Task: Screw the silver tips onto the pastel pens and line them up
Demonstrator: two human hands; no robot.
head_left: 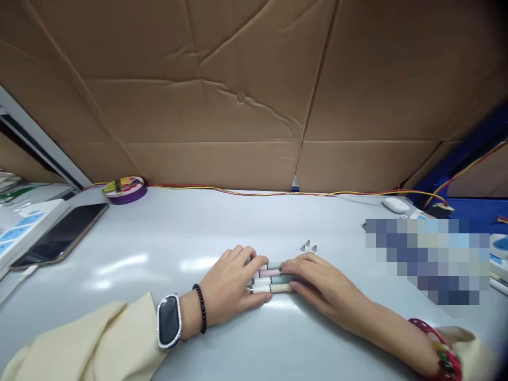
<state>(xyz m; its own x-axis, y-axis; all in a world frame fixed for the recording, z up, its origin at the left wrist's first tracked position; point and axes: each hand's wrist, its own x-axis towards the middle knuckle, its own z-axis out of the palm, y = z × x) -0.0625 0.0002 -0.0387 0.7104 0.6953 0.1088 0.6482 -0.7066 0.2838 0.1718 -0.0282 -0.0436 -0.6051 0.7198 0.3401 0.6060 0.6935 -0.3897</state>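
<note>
Several pens [281, 288] lie side by side in a row on the table, white on the left part and pale green, pink, blue-green and cream on the right part. My left hand [232, 280] spans their left ends, with its thumb along the near cream pen and its fingers curled at the far side. Closed around the right ends is my right hand [321, 280], which hides the pens' tips there. Just beyond the right hand lie three small silvery cone-shaped pieces [308, 245], apart from the pens.
A dark phone [61, 235] with a cable and a white power strip [27, 227] lie at the left. At the back are a purple round tin [125, 191] and thin wires [238, 191] along a cardboard wall [214, 116]. A white mouse [396, 205] and a blurred patch are at the right.
</note>
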